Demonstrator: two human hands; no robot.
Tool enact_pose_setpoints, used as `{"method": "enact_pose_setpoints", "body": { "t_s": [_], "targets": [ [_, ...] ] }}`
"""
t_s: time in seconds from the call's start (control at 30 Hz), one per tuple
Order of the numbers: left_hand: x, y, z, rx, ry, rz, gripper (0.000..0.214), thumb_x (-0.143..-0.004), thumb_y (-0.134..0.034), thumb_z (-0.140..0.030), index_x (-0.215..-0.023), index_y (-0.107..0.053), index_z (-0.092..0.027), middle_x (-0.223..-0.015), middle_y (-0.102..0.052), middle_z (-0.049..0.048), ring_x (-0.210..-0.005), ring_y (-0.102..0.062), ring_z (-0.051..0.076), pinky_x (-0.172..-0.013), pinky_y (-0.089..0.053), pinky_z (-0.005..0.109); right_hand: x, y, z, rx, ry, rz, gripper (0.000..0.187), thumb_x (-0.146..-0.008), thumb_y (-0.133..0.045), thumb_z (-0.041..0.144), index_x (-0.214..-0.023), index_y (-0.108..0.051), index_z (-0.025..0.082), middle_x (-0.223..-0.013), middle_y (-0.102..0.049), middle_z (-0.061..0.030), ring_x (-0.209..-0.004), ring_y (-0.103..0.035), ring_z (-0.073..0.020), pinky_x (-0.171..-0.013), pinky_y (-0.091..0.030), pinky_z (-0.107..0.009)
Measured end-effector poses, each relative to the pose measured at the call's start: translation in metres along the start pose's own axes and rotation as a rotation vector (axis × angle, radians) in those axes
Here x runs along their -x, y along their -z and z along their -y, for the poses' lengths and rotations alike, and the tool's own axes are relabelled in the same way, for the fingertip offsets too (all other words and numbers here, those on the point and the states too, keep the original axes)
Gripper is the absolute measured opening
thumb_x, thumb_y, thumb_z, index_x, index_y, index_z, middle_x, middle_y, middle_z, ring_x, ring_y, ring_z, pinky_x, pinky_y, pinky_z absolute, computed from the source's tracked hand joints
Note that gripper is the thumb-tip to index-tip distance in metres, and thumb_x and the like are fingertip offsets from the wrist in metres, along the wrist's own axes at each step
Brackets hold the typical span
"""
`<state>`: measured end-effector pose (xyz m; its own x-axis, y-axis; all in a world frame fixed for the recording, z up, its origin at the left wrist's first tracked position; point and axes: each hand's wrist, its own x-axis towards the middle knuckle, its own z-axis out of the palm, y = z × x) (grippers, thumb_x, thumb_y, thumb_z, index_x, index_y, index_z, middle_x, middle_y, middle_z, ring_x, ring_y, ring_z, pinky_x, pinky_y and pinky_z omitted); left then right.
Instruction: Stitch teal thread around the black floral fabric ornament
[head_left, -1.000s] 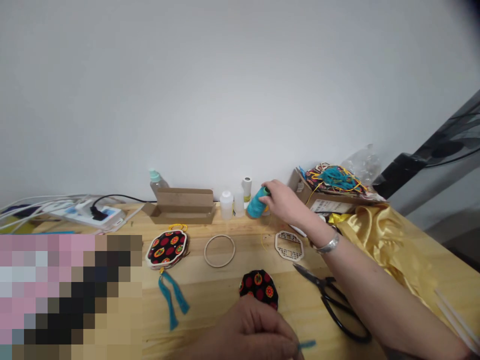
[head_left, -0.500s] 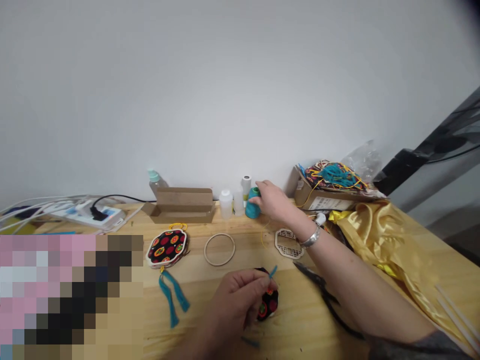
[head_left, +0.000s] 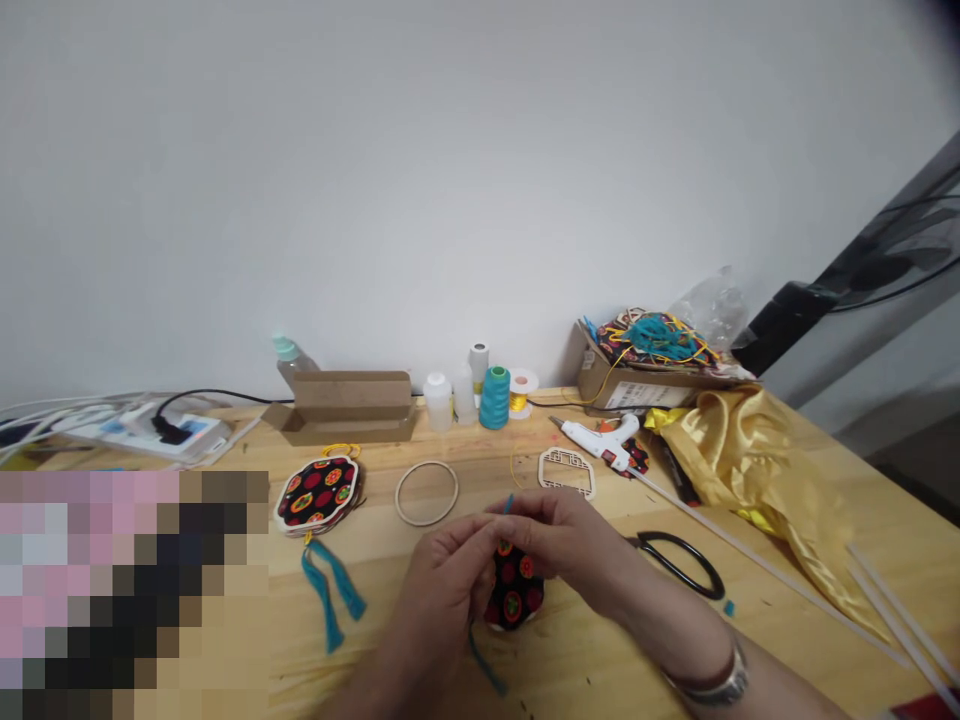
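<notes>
Near the table's front, my left hand (head_left: 454, 570) and my right hand (head_left: 570, 545) meet with their fingertips pinched together. Between them is a dark fabric-covered piece (head_left: 517, 590) with red and orange round patterns, hanging below the fingers. A short tip of teal thread (head_left: 509, 503) sticks up from the pinch, and a longer teal strand (head_left: 487, 660) trails beneath my left hand. Both hands are closed on this thread; its exact path between the fingers is hidden. Behind them stands a teal thread cone (head_left: 495, 398), which neither hand touches.
A finished-looking patterned pendant (head_left: 318, 497) with teal tassels lies left, beside a wooden ring (head_left: 426, 493). Further right are a wooden lattice frame (head_left: 546, 478), a glue gun (head_left: 600, 440), black-handled scissors (head_left: 682, 565) and gold satin cloth (head_left: 739, 450). Boxes and bottles line the wall.
My right hand has left the teal thread cone at the back and come down to join my left hand at the patterned piece. The cone stands free; the view has shifted slightly.
</notes>
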<state>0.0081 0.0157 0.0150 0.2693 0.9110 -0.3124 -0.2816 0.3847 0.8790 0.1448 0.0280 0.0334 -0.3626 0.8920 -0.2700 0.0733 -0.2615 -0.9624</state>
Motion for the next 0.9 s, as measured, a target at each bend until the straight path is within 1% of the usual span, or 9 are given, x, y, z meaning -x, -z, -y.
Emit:
{"method": "enact_pose_setpoints", "body": {
  "t_s": [0.07,0.13,0.3,0.4,0.53,0.57,0.67,0.77,0.9],
  "targets": [
    [0.000,0.000,0.001,-0.017,0.004,0.011,0.029,-0.071,-0.060,-0.040,-0.064,-0.063,-0.013,-0.040,-0.032,-0.0078,-0.038,-0.021,0.004,-0.038,-0.015,0.018,-0.003,-0.005,-0.003,-0.163,-0.020,-0.083,0.025,-0.070,-0.062,0.035,-0.083,-0.065,0.014,-0.059,-0.053,0.0032,-0.044,-0.039,-0.0045,-0.041,-0.026,-0.017],
    [-0.001,0.001,0.002,-0.036,0.001,0.009,0.029,-0.071,-0.060,-0.041,-0.063,-0.063,-0.013,-0.040,-0.032,-0.0075,-0.038,-0.021,0.004,-0.038,-0.015,0.018,-0.005,-0.007,-0.003,-0.215,0.002,-0.155,0.021,-0.066,-0.066,0.032,-0.073,-0.064,0.012,-0.054,-0.051,0.0035,-0.043,-0.039,-0.0042,-0.041,-0.026,-0.018],
    [-0.002,0.003,0.005,-0.080,0.009,-0.022,0.029,-0.070,-0.061,-0.042,-0.067,-0.065,-0.013,-0.039,-0.032,-0.0081,-0.037,-0.021,0.004,-0.038,-0.014,0.019,-0.012,-0.004,0.000,-0.129,0.072,-0.273,0.020,-0.064,-0.066,0.031,-0.064,-0.060,0.012,-0.051,-0.050,0.0036,-0.045,-0.039,-0.0061,-0.044,-0.030,-0.020],
    [-0.003,0.003,0.006,-0.083,0.037,-0.052,0.030,-0.070,-0.061,-0.042,-0.072,-0.066,-0.013,-0.036,-0.029,-0.0096,-0.036,-0.018,0.004,-0.037,-0.011,0.019,-0.014,0.009,0.000,0.089,0.181,-0.359,0.019,-0.071,-0.060,0.032,-0.066,-0.060,0.014,-0.055,-0.050,0.0029,-0.051,-0.043,-0.0086,-0.051,-0.035,-0.022],
    [-0.003,0.002,0.004,-0.072,0.024,-0.104,0.032,-0.070,-0.061,-0.041,-0.080,-0.067,-0.011,-0.035,-0.028,-0.0105,-0.036,-0.017,0.003,-0.037,-0.010,0.018,0.009,0.036,0.001,0.675,0.338,-0.478,0.021,-0.082,-0.045,0.028,-0.077,-0.062,0.017,-0.075,-0.059,-0.0031,-0.074,-0.053,-0.0151,-0.069,-0.039,-0.027],
    [-0.003,0.002,0.003,-0.067,0.020,-0.114,0.033,-0.070,-0.061,-0.041,-0.081,-0.067,-0.011,-0.035,-0.028,-0.0106,-0.036,-0.017,0.003,-0.037,-0.010,0.018,0.019,0.042,0.000,0.843,0.297,-0.491,0.021,-0.082,-0.044,0.027,-0.078,-0.062,0.017,-0.079,-0.060,-0.0043,-0.077,-0.053,-0.0168,-0.071,-0.039,-0.029],
    [-0.003,0.001,0.001,-0.051,0.022,-0.138,0.035,-0.071,-0.061,-0.042,-0.084,-0.067,-0.011,-0.036,-0.026,-0.0113,-0.036,-0.016,0.002,-0.037,-0.010,0.017,0.056,0.062,-0.011,1.189,0.009,-0.479,0.020,-0.080,-0.045,0.028,-0.076,-0.062,0.018,-0.077,-0.062,-0.0075,-0.073,-0.056,-0.0209,-0.065,-0.040,-0.032],
    [-0.004,0.001,0.001,-0.041,0.019,-0.157,0.036,-0.071,-0.060,-0.043,-0.085,-0.066,-0.010,-0.036,-0.025,-0.0117,-0.036,-0.015,0.003,-0.037,-0.010,0.017,0.086,0.078,-0.035,1.288,-0.140,-0.465,0.023,-0.074,-0.048,0.024,-0.089,-0.064,0.016,-0.091,-0.063,-0.0118,-0.083,-0.058,-0.0253,-0.069,-0.043,-0.034],
    [-0.005,0.002,0.002,-0.037,0.017,-0.166,0.036,-0.071,-0.059,-0.043,-0.084,-0.066,-0.010,-0.036,-0.025,-0.0117,-0.036,-0.015,0.003,-0.037,-0.009,0.018,0.101,0.092,-0.063,1.300,-0.143,-0.467,0.042,-0.068,-0.047,0.014,-0.108,-0.059,0.016,-0.104,-0.061,-0.0124,-0.095,-0.057,-0.0257,-0.082,-0.044,-0.035]
  ]
}}
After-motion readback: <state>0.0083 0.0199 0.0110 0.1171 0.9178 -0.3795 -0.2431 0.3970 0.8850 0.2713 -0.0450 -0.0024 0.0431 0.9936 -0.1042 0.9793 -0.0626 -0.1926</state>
